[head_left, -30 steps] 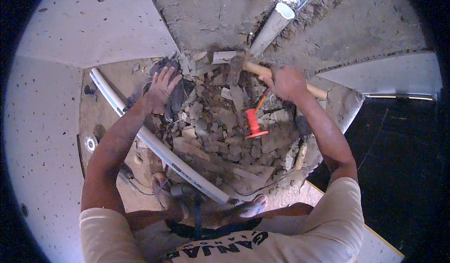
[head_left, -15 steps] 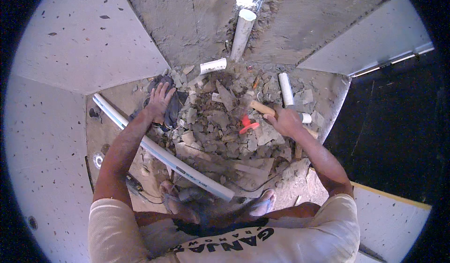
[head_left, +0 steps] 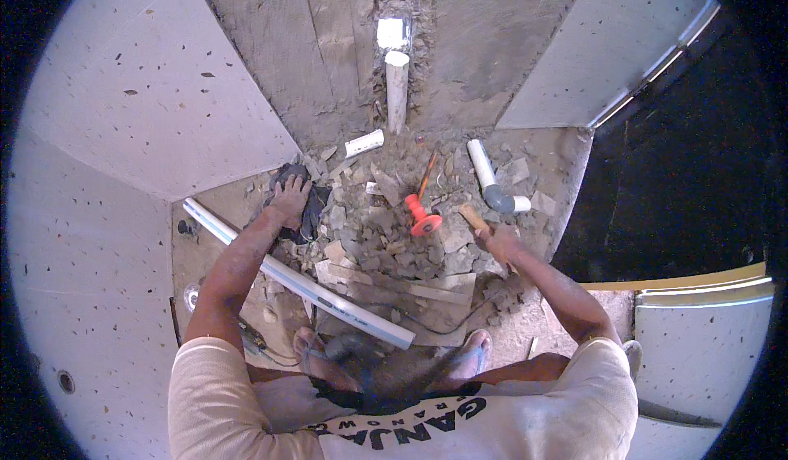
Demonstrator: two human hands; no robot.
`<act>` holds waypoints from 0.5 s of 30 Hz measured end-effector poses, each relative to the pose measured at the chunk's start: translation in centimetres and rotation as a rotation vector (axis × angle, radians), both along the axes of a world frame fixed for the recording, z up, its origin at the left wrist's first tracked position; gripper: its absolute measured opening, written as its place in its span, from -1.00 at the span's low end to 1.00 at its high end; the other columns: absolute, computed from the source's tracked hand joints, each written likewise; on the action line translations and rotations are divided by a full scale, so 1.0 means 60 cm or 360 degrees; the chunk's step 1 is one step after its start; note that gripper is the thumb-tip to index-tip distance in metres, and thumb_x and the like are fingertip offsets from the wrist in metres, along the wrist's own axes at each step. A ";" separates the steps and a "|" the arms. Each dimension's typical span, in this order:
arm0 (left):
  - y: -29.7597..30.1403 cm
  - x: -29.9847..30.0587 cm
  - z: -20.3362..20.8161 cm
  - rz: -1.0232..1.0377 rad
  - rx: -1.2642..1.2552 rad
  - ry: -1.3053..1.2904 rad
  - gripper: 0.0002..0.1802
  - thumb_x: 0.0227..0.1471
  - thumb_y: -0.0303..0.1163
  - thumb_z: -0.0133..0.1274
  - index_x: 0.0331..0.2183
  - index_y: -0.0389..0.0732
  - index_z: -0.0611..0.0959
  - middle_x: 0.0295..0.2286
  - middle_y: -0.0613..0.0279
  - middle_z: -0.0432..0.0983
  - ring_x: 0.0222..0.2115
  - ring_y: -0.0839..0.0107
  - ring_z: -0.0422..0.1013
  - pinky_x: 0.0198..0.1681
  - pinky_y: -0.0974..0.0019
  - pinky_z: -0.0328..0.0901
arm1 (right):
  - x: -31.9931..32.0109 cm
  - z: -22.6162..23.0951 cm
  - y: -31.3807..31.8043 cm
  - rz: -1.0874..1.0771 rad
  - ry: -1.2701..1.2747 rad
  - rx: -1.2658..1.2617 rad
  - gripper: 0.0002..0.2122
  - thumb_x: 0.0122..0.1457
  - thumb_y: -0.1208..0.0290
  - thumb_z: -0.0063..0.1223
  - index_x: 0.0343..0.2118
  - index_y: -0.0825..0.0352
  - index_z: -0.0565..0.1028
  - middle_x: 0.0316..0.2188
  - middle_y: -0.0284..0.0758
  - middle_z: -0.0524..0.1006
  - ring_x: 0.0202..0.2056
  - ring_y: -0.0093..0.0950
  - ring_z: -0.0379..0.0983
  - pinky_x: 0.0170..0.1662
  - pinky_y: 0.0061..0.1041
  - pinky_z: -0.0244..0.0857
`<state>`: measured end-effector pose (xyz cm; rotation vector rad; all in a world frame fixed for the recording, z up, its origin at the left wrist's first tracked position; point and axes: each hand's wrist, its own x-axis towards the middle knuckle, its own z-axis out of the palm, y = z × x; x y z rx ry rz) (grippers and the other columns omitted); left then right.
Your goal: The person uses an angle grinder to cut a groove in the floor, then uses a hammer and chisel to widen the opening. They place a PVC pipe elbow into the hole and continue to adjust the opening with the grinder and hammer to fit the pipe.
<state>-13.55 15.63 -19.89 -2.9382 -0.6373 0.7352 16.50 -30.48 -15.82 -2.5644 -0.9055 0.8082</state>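
Tan wooden tool handle (head_left: 472, 216) in the right hand (head_left: 501, 245), over rubble

Head view: handle sits at the right of the grey broken rubble (head_left: 386, 214), just left of the grey plastic elbow (head_left: 498, 199) on a short white pipe. Right hand is wrapped around it, short end poking out past the fist. Tool's working end can't be made out; probably blurred or behind the hand.

Left hand (head_left: 289, 201) has fingers spread, lying on the dark crumpled cloth (head_left: 314, 211), not visibly gripping it. Long white blue-striped plastic pipe (head_left: 304, 283) passes under the left forearm. Red plastic flanged grip (head_left: 425, 224) lies mid-rubble, apart from both hands; thin orange rod (head_left: 428, 174) by it, can't tell if joined.

Handling, my judgement: firm full-fist hold, wrist loose, elbow clear of the knee. Left palm works as a prop, best well out of the tool's path. Watch the pipe elbow; a wide swing could clip it. Loose chunks may shift.
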 end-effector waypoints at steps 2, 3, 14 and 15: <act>0.018 -0.006 -0.021 -0.0027 0.0044 -0.0069 0.15 -0.46 -0.39 0.47 0.20 -0.23 0.23 0.22 -0.13 0.07 0.29 -0.10 -0.04 0.23 -0.36 0.01 | 0.003 0.000 0.013 0.0104 -0.0009 -0.0090 -0.52 0.20 -0.03 0.00 -0.06 0.34 0.53 -0.26 0.02 0.59 -0.21 -0.02 0.54 -0.11 -0.12 0.37; 0.007 0.013 -0.004 -0.0057 0.0028 -0.0085 0.03 -0.40 -0.39 0.43 0.16 -0.26 0.31 0.20 -0.13 0.13 0.27 -0.08 0.00 0.21 -0.35 0.04 | 0.006 -0.003 0.004 0.0122 -0.0016 -0.0151 -0.53 0.19 -0.02 0.01 -0.07 0.34 0.52 -0.26 0.02 0.59 -0.21 -0.02 0.53 -0.11 -0.12 0.37; -0.024 0.092 0.092 0.0015 -0.0142 -0.0094 -0.60 -0.19 -0.39 0.12 -0.25 -0.42 0.62 -0.24 -0.18 0.58 -0.15 -0.04 0.51 -0.09 -0.02 0.42 | -0.004 0.013 -0.020 0.0485 -0.0204 -0.0577 -0.65 0.11 0.12 0.08 -0.21 0.31 0.58 -0.28 -0.06 0.61 -0.19 -0.10 0.56 -0.09 -0.15 0.42; -0.031 0.100 0.097 0.0023 -0.0203 -0.0172 -0.63 -0.19 -0.39 0.12 -0.29 -0.42 0.63 -0.27 -0.20 0.58 -0.17 -0.04 0.52 -0.09 -0.02 0.42 | -0.004 0.016 -0.022 0.0490 -0.0228 -0.0573 -0.65 0.11 0.11 0.08 -0.21 0.31 0.58 -0.27 -0.07 0.61 -0.19 -0.11 0.56 -0.09 -0.16 0.42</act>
